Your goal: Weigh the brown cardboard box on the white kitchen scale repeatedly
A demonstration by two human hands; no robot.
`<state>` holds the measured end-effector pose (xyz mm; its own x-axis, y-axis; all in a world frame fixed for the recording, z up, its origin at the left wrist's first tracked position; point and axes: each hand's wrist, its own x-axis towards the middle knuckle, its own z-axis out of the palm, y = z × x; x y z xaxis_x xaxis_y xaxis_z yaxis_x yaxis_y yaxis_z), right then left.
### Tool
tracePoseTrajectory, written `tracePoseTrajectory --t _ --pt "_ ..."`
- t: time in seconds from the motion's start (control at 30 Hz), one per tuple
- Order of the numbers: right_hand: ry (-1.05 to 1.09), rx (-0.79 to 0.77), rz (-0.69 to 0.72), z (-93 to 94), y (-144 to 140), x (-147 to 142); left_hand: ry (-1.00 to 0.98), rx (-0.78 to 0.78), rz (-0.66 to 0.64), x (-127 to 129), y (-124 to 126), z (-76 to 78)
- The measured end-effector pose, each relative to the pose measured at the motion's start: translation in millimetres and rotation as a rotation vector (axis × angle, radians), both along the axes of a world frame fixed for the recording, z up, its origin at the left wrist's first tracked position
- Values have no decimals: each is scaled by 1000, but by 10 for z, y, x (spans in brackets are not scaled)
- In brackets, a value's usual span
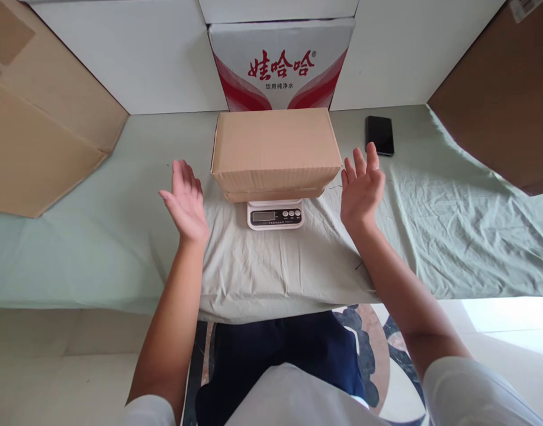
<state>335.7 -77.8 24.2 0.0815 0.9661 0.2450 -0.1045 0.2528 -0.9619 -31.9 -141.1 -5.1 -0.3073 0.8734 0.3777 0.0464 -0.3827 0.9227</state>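
Closed brown cardboard box sits on a small white kitchen scale, centre of the table, box overhanging the scale so only the display and buttons show at the front. Left hand raised just left of the box, palm facing it, fingers spread wide, holding nothing, not touching. Right hand mirrored just right of the box, palm inward, fingers splayed, also bare and clear of the cardboard. Pale green cloth covers the table, wrinkled. Black phone lies flat, back right of the box. White carton with red print stands right behind the box. Large brown cartons far left and far right.
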Motion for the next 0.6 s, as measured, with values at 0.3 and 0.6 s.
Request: tracePoseTrajectory --t 0.3,0.6 --pt "28 -65 1 -277 145 -95 -22 -19 41 35 138 -186" --pt "2 -78 -13 -425 339 20 -110 -45 26 103 144 -192"
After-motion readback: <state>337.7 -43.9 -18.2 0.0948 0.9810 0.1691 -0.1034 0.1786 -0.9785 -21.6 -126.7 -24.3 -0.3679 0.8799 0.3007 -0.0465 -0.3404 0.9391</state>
